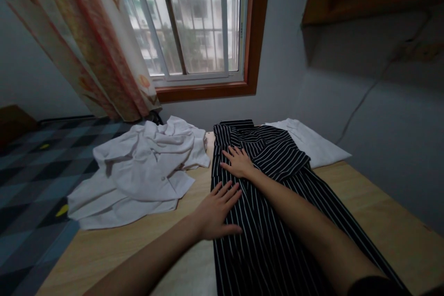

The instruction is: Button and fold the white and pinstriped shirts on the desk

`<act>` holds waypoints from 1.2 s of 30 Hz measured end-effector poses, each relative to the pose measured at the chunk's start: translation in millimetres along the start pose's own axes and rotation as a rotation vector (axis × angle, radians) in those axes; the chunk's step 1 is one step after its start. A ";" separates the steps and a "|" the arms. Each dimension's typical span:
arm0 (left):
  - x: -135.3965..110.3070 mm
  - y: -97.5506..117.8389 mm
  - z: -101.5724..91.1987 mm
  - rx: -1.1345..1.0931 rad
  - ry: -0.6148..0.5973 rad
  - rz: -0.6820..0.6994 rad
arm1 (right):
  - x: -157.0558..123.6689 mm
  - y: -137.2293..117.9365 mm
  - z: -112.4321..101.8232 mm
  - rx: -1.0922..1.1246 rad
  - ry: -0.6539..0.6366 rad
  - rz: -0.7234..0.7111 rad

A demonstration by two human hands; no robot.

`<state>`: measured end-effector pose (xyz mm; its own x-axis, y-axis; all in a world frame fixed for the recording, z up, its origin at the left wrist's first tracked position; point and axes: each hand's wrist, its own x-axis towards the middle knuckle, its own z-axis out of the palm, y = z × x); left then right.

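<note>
A long black garment with white stripes [263, 231], possibly a dress, lies lengthwise on the wooden tabletop [187, 245]. Its far part is folded over, with stripes running in several directions. My right hand [238, 163] rests flat on the upper part near the left side, fingers spread. Closer to me, my left hand [217, 212] lies across the garment's left edge, also with fingers apart. Neither hand grips the cloth. The near end of the garment runs out of view at the bottom, and my right forearm covers part of it.
A crumpled white garment [138, 171] with a button lies at the left. Folded white cloth [308, 141] sits at the back right, partly under the striped garment. Checked bedding [31, 185] is left of the table. Behind are a window [197, 23], a curtain [100, 46] and a wall.
</note>
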<state>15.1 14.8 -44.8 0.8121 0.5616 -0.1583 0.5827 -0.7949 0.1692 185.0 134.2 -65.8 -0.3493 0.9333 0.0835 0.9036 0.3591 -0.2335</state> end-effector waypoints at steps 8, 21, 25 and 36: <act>-1.9 -3.1 -4.0 0.027 0.012 0.042 | -1.0 -7.5 -0.5 -0.053 0.039 -0.030; -40.0 62.9 8.6 -0.118 -0.043 0.278 | -2.2 -18.4 6.4 0.049 -0.058 -0.070; -46.3 68.9 5.7 -0.134 -0.053 0.352 | 2.8 -18.9 5.3 0.096 -0.072 -0.037; -50.7 76.0 -0.5 -0.233 -0.053 0.416 | 22.6 -18.9 2.0 0.188 -0.045 0.026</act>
<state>18.2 -73.9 -23.5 0.9788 0.1891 -0.0789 0.2044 -0.8737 0.4415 159.5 148.5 -61.4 -0.3413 0.9394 0.0326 0.8515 0.3237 -0.4124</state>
